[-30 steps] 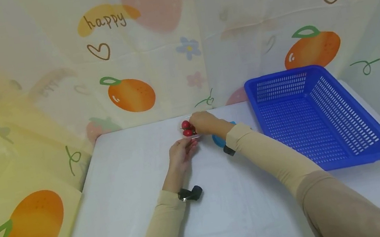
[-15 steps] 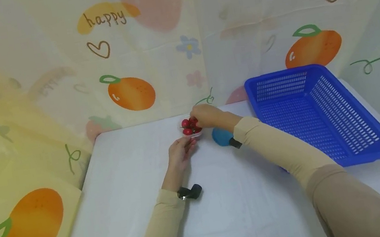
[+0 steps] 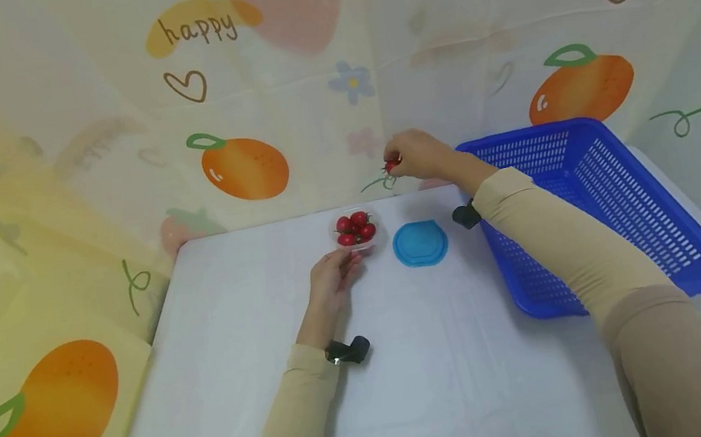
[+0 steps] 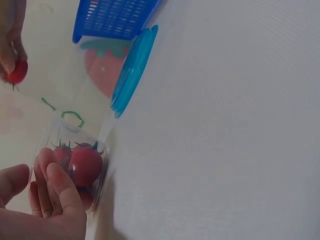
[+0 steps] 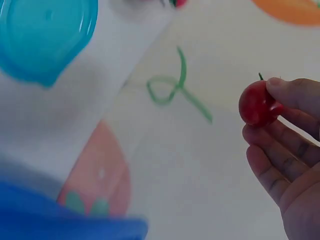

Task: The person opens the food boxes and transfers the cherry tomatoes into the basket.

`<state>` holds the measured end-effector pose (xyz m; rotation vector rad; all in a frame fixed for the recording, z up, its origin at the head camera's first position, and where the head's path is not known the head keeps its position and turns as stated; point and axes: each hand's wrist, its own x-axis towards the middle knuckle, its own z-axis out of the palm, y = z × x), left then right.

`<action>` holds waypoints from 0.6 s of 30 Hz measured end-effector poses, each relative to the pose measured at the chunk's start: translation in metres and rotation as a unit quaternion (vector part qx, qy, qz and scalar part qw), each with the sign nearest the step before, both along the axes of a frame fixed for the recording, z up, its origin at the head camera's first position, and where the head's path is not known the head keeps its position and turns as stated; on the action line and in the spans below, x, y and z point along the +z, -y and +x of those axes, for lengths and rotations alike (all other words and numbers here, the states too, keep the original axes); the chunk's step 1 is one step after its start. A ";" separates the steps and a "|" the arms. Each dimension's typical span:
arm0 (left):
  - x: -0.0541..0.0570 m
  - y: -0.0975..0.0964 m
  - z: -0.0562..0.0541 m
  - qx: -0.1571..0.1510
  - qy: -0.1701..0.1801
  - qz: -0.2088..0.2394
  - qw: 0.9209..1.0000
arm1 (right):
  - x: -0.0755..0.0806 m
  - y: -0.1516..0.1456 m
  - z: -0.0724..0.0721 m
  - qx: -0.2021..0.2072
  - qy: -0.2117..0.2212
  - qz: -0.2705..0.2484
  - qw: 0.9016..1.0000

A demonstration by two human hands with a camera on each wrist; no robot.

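Note:
In the head view, my right hand [image 3: 417, 151] is raised above the table's back edge. Between thumb and fingers it pinches a red cherry tomato [image 5: 257, 104] with a green stem. A small clear plastic container [image 3: 358, 246] holding several cherry tomatoes [image 3: 359, 218] stands near the back edge. Close against its front side is my left hand [image 3: 331, 280]; in the left wrist view, the fingers [image 4: 64, 187] lie along the container wall with the thumb apart. A round blue lid [image 3: 420, 244] lies flat on the table, right of the container.
A large blue plastic basket [image 3: 524, 301] stands on the right of the white-covered table [image 3: 434, 382], partly behind my right forearm. Behind the table hangs a fruit-patterned cloth [image 3: 306, 118]. Each wrist carries a small black camera [image 3: 349, 351].
My right hand has lifted out of the container with a cherry tomato and moved up and right, uncovering the other tomatoes and the blue lid. The left hand has stayed at the container.

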<state>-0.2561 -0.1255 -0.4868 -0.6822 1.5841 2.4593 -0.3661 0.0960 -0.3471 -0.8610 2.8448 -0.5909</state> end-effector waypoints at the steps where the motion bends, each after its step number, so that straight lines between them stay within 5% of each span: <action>1: 0.001 0.000 0.000 0.000 0.002 0.000 1.000 | 0.002 -0.007 -0.001 -0.012 0.004 -0.006 1.000; 8: 0.001 0.002 0.000 -0.004 0.008 -0.006 1.000 | 0.008 -0.054 -0.004 -0.062 0.000 -0.004 0.998; 18: 0.001 0.004 0.000 -0.005 0.008 -0.005 1.000 | -0.011 -0.113 -0.006 -0.112 0.008 -0.021 0.993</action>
